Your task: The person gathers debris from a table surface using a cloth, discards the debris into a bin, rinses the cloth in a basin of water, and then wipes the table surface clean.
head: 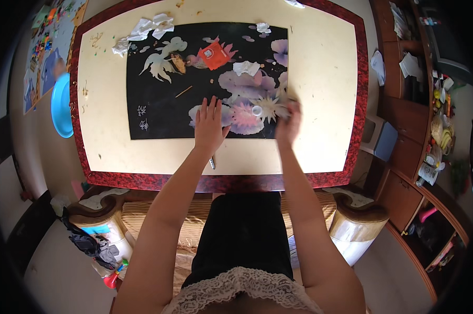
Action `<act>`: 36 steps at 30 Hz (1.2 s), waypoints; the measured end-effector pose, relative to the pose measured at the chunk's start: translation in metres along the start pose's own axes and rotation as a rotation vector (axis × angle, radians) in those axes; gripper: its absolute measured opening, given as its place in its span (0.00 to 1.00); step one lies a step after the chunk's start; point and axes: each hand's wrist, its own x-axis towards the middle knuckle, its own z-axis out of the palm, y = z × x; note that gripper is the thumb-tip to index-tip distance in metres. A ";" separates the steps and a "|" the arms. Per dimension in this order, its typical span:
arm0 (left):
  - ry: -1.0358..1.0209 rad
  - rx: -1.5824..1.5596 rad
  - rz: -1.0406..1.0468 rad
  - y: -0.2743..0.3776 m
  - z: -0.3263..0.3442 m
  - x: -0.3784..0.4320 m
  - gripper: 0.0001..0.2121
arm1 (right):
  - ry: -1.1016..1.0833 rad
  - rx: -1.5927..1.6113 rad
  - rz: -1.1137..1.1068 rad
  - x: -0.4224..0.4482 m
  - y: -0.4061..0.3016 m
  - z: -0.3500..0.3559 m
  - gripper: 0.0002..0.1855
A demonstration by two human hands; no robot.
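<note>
My left hand (pixel 209 125) lies palm down, fingers a little apart, on the lower edge of the table's black floral panel (pixel 161 114). Over the panel's right edge is my right hand (pixel 289 123), blurred, with a dark, unclear thing at its fingertips; its hold cannot be told. Between the hands sits a small clear ring-shaped thing (pixel 256 110). Farther up lie a red packet (pixel 214 56), a crumpled white tissue (pixel 246 68), a brown scrap (pixel 178 63) and a thin stick (pixel 183 92). A slim pen-like object (pixel 212 163) is partly beneath my left wrist.
Crumpled tissues (pixel 141 29) lie at the table's upper left, another tissue (pixel 263 27) at the panel's top right. The table has a red-and-black rim (pixel 244 183). A blue basin (pixel 62 108) stands beyond its left side; wooden cabinets (pixel 405 121) stand to the right.
</note>
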 end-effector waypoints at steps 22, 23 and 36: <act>-0.088 0.027 -0.252 -0.020 -0.014 -0.009 0.46 | -0.075 -0.036 -0.076 0.043 -0.054 0.015 0.30; -0.101 0.024 -0.257 -0.021 -0.016 -0.010 0.46 | -0.103 -0.096 -0.201 0.035 -0.074 0.026 0.30; -0.123 -0.022 -0.373 -0.014 -0.016 -0.005 0.50 | 0.142 -0.168 -0.064 0.089 -0.040 -0.011 0.27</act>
